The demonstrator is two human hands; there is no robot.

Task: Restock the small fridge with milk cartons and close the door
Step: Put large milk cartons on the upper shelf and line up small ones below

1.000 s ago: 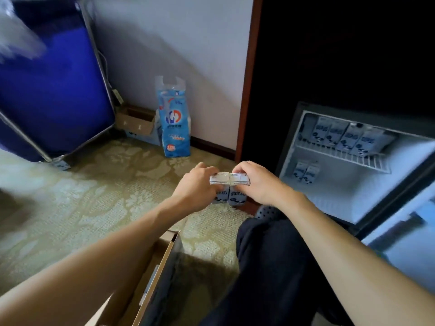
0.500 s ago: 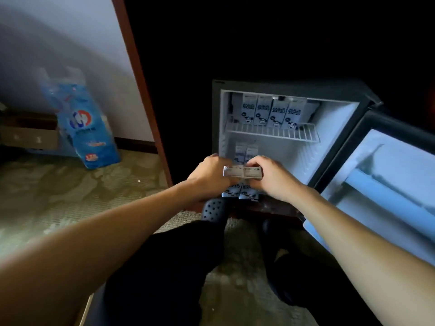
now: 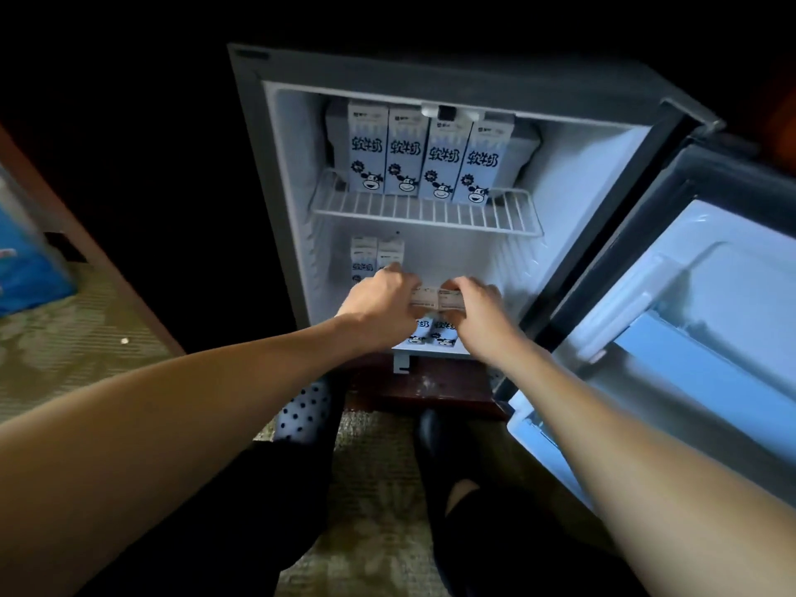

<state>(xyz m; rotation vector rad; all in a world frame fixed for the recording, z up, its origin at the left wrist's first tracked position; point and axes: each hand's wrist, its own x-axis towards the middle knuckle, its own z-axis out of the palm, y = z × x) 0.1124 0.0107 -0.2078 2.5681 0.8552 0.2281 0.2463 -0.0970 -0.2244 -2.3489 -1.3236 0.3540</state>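
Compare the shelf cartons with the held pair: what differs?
The shelf row has four cartons; the held pair has two. The shelf row stands untouched on the wire shelf; the held pair is gripped between the left hand and right hand, lower down. Both show the same cow print.

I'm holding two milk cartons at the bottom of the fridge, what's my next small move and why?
Probably push the held pair straight back, setting it right of the two cartons at the lower rear left. The left hand and right hand grip it near the front edge, and that spot looks bare.
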